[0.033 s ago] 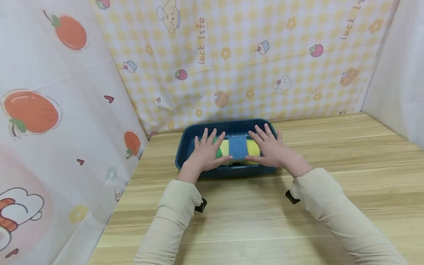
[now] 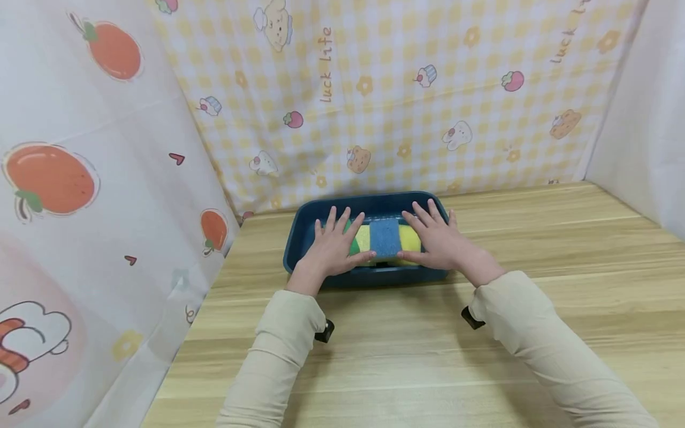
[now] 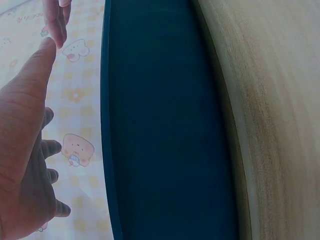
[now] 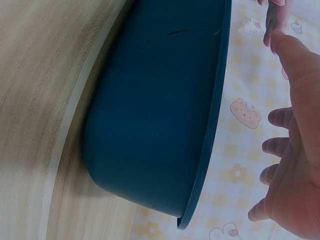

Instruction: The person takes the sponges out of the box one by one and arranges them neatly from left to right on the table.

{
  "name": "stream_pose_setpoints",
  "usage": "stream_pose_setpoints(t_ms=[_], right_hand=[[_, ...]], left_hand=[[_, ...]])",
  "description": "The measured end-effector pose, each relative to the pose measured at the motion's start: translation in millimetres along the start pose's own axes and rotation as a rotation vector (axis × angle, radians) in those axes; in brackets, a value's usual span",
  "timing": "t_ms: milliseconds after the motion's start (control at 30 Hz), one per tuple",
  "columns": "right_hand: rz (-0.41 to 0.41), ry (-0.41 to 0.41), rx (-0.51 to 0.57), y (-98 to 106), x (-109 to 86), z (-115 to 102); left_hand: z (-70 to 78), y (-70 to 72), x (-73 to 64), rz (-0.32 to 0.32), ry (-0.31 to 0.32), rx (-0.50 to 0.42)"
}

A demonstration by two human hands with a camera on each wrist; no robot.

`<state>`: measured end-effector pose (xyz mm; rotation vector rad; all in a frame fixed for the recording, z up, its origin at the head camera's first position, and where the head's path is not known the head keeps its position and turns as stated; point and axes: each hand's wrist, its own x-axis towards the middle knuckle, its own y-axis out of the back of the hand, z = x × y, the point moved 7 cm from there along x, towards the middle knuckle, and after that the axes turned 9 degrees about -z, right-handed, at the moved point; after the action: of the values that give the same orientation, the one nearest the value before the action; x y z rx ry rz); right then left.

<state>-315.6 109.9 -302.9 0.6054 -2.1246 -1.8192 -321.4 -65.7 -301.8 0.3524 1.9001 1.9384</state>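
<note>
A dark blue plastic tub (image 2: 297,238) stands on the wooden table (image 2: 407,351) near the back cloth. Inside it lies a row of sponges: a green one (image 2: 354,245), a yellow one (image 2: 363,237), a blue one (image 2: 385,237) and another yellow one (image 2: 409,237). My left hand (image 2: 332,245) lies flat with spread fingers over the row's left end. Over the right end my right hand (image 2: 439,241) lies the same way. Both thumbs reach towards the blue sponge. The wrist views show the tub's outer wall (image 3: 165,125) (image 4: 160,110) beside each hand (image 3: 25,150) (image 4: 295,150), fingers straight.
Patterned cloth walls close in the table: fruit print on the left (image 2: 96,178), yellow check at the back (image 2: 407,101), plain white on the right (image 2: 647,119). Black wrist mounts (image 2: 323,331) (image 2: 472,318) show under both beige sleeves.
</note>
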Motion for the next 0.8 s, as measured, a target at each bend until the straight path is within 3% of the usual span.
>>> stream_pose_setpoints(t_ms=[233, 400, 600, 800], right_hand=[[-0.003, -0.003, 0.024, 1.5, -0.4, -0.1], [-0.008, -0.005, 0.031, 1.0, 2.0, -0.6], [-0.021, 0.001, 0.039, 0.4, 6.3, -2.4], [-0.026, -0.003, 0.033, -1.5, 11.2, -5.0]], left_hand=[[-2.4, 1.6, -1.2, -0.017, 0.024, 0.017], [-14.9, 3.6, -5.7, 0.004, 0.028, -0.05], [-52.3, 3.9, -23.8, 0.073, 0.062, -0.198], [-95.9, -12.1, -45.2, 0.113, 0.118, -0.392]])
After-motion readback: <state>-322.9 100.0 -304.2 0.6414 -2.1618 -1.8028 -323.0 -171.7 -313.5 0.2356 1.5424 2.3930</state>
